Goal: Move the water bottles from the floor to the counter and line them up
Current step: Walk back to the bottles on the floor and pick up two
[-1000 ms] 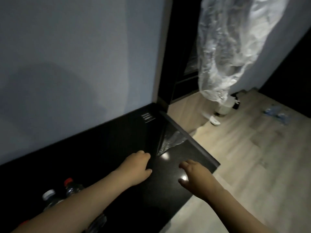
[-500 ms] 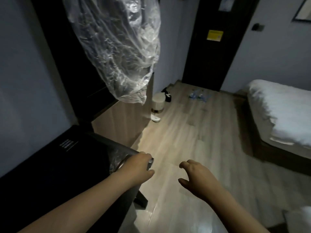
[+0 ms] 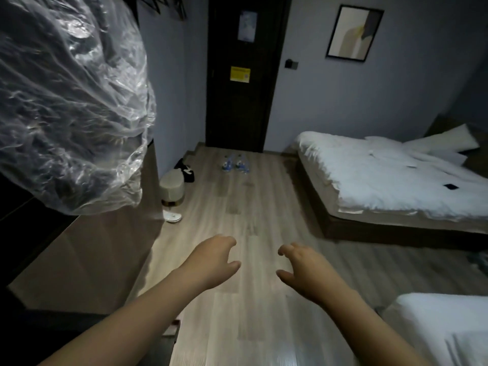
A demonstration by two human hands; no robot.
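Two clear water bottles (image 3: 235, 163) with blue labels stand side by side on the wooden floor far ahead, in front of the dark door. My left hand (image 3: 211, 262) and my right hand (image 3: 301, 268) hover in the air above the floor, well short of the bottles. Both hold nothing, with fingers loosely curled. The black counter is out of view except for a dark edge at the lower left.
A hanging clear plastic bag (image 3: 71, 107) fills the upper left beside a wooden cabinet side (image 3: 87, 260). A small bin (image 3: 172, 188) and a white slipper (image 3: 173, 216) sit by the wall. A white bed (image 3: 390, 180) lies right; another white bed corner (image 3: 443, 328) sits at lower right.
The view has swung right, from the black counter with bottles on it to the room floor. Both hands left the counter and now hang over the floor.
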